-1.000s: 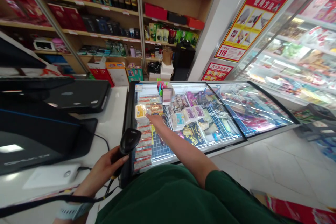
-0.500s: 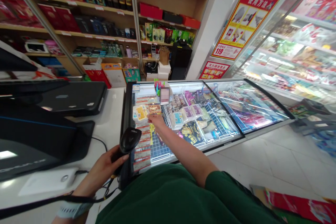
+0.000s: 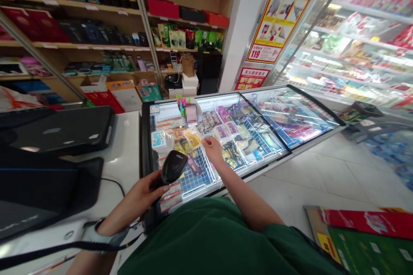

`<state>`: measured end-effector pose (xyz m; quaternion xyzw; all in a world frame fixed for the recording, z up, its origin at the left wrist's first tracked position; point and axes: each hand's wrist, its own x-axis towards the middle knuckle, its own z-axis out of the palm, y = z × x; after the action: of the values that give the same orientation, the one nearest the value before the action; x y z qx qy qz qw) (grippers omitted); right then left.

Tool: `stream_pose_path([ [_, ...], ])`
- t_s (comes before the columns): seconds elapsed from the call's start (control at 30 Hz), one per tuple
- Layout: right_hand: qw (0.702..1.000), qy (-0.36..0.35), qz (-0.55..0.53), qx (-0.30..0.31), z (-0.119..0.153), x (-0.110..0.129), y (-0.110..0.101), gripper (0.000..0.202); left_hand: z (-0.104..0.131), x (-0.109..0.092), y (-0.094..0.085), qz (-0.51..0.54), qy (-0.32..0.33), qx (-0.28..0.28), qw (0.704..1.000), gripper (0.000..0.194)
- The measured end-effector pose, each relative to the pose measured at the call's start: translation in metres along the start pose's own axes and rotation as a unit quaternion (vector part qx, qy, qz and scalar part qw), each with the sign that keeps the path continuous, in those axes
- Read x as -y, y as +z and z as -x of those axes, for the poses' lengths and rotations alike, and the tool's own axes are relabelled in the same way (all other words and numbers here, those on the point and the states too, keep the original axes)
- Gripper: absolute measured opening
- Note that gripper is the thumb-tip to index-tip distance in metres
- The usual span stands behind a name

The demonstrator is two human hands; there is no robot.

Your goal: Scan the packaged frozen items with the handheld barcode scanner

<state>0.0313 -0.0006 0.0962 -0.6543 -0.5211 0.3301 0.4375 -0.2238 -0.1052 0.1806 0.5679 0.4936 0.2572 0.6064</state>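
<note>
My left hand (image 3: 150, 189) is wrapped round a black handheld scanner (image 3: 174, 166), held over the near left corner of a glass-topped freezer (image 3: 285, 152). With its fingers pinched, my right hand (image 3: 211, 146) grips the right edge of a clear pack with a yellow label (image 3: 192, 138), above the glass. A similar pack with a blue label (image 3: 159, 139) lies at the freezer's left side. Two packs with purple labels (image 3: 226, 129) rest to the right, beyond my right hand.
At the left a white counter (image 3: 125, 137) carries a black device (image 3: 58, 131) and a white box (image 3: 64, 234). Shelves with bottles and boxes stand behind. A small pot of colourful items (image 3: 183, 105) sits on the freezer's far edge. Red and green packages (image 3: 368, 240) lie at the lower right.
My right hand has shifted right with the yellow-labelled pack. The blue-labelled pack, formerly beside the purple ones, now lies at the left. The scanner has moved slightly right, and the view has turned right.
</note>
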Motion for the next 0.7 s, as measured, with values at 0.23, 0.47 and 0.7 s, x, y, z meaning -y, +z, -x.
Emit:
stream_pose_path([
  [0.23, 0.995, -0.072, 0.047, -0.05, 0.01, 0.002, -0.033, 0.014, -0.01, -0.01, 0.015, -0.035, 0.025, 0.059, 0.997, 0.051],
  [0.47, 0.993, -0.081, 0.052, -0.062, 0.014, 0.004, -0.043, 0.012, -0.014, -0.01, 0.021, -0.047, 0.027, 0.083, 0.995, 0.052],
  [0.7, 0.992, -0.099, 0.05, -0.059, 0.015, 0.005, -0.041, 0.011, -0.013, -0.01, 0.019, -0.064, 0.03, 0.072, 0.995, 0.048],
])
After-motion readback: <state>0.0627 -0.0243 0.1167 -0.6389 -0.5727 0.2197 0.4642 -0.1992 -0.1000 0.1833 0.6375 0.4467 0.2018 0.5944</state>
